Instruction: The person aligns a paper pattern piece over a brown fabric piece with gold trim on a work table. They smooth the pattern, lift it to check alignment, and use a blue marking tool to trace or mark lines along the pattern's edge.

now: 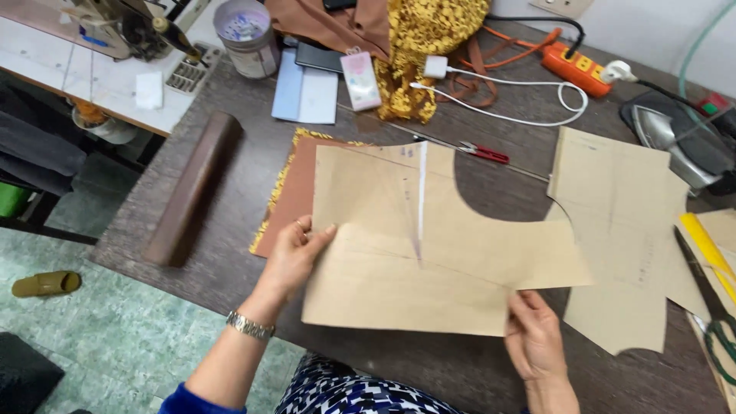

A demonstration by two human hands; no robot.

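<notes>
1. My left hand [295, 253] grips the left edge of the brown paper pattern piece [429, 253]. The thumb lies on top of the sheet and the fingers are curled under it.
2. My right hand [534, 337] pinches the lower right corner of the same pattern piece, thumb above, fingers below. Both hands are closed on the paper; neither is spread flat.
3. The pattern piece lies directly ahead of me, between my two hands, over the dark table [475, 368]. Its long axis runs left to right, roughly parallel to the near table edge. A curved cut-out faces away from me at the top right.
4. A narrow light crease or fold [420, 203] runs from the top edge toward the centre of the sheet, tapering to a point.
5. Both hands are in contact with the piece. The left hand holds higher up the sheet; the right hand holds the corner nearest my body.
6. Beneath the left part of the pattern lies a rust-brown fabric piece [295, 192] with a gold sequin fringe along its left edge. Whether the paper rests on it or is held just above it cannot be determined.
7. A second paper pattern piece [621, 230] lies flat to the right, close beside the held piece.
8. Large scissors [709, 299] lie at the far right, nearer my right hand. A small red-handled tool [483, 152] lies beyond the pattern.
</notes>
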